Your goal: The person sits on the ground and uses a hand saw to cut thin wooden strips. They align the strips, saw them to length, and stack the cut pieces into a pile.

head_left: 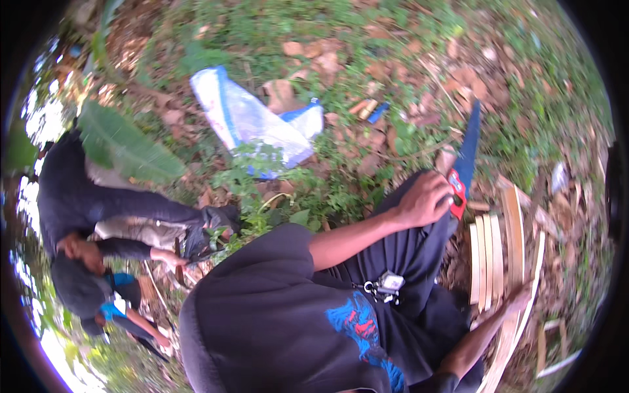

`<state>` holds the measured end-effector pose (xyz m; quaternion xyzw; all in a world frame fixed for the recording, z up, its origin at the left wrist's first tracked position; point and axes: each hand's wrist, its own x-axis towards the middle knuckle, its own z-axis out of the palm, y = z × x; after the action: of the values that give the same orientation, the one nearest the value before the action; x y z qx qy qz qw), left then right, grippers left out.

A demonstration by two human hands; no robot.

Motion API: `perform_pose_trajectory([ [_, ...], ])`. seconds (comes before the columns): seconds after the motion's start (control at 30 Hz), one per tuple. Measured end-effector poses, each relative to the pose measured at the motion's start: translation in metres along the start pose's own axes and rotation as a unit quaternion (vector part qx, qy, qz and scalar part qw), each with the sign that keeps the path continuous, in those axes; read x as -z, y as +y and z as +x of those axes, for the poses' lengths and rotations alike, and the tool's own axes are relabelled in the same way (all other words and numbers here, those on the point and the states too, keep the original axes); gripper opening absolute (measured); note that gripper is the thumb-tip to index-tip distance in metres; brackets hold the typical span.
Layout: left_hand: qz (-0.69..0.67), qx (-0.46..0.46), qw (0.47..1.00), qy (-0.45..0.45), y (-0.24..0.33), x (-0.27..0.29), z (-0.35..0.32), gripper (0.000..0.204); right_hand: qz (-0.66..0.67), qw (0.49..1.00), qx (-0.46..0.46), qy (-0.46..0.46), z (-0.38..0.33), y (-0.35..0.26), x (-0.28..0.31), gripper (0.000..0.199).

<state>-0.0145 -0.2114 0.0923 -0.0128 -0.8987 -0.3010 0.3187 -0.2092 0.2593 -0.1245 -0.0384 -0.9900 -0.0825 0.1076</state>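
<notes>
**A:** Far left I had a co-worker in dark clothes crouched low, with a broad green leaf over them. What was next?

**B:** A white and blue plastic sack lay crumpled in the weeds. Then came the left hand, closed tight round the red and black grip of the hand saw. The blue blade pointed up and away, clear of any wood.

**A:** And the wood itself?

**B:** The pale wooden slats lay side by side just right of the knee, some long ones curving past them. The right hand rested on their lower ends. I couldn't tell whether it gripped one or only pressed down.

**A:** So how far along did you judge it?

**B:** I'd say well into it. Several slats were already lined up, and scraps were scattered about. With the saw off the wood, I saw no cut under way.

**A:** No bench?

**B:** None. It was bare ground outdoors, all grass, dry brown leaves and offcuts.
</notes>
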Motion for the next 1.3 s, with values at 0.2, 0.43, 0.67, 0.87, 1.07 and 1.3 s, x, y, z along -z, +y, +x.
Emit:
perform_pose_trajectory([
  [0.2,0.001,-0.042,0.999,-0.011,-0.008,-0.015,0.003,0.009,0.293,0.955,0.038,-0.004,-0.055,-0.031,0.076,0.052],
  [0.43,0.068,-0.031,0.994,-0.083,0.008,-0.02,-0.007,0.013,0.27,0.933,-0.04,-0.234,-0.073,0.003,0.054,0.068],
  [0.67,0.084,-0.008,0.993,-0.078,-0.004,-0.014,-0.02,0.013,0.233,0.964,0.025,-0.126,-0.08,-0.005,0.058,0.07],
  [0.87,0.097,-0.027,0.992,-0.079,-0.001,-0.018,-0.015,0.016,0.25,0.967,0.001,-0.043,-0.068,-0.013,0.061,0.067],
  [1.07,0.119,-0.018,0.988,-0.093,-0.003,-0.018,-0.016,0.018,0.247,0.961,-0.051,-0.111,-0.066,-0.011,0.061,0.058],
  [1.3,0.131,-0.031,0.987,-0.091,0.0,-0.023,-0.015,0.018,0.257,0.956,-0.064,-0.129,-0.067,-0.008,0.056,0.054],
])
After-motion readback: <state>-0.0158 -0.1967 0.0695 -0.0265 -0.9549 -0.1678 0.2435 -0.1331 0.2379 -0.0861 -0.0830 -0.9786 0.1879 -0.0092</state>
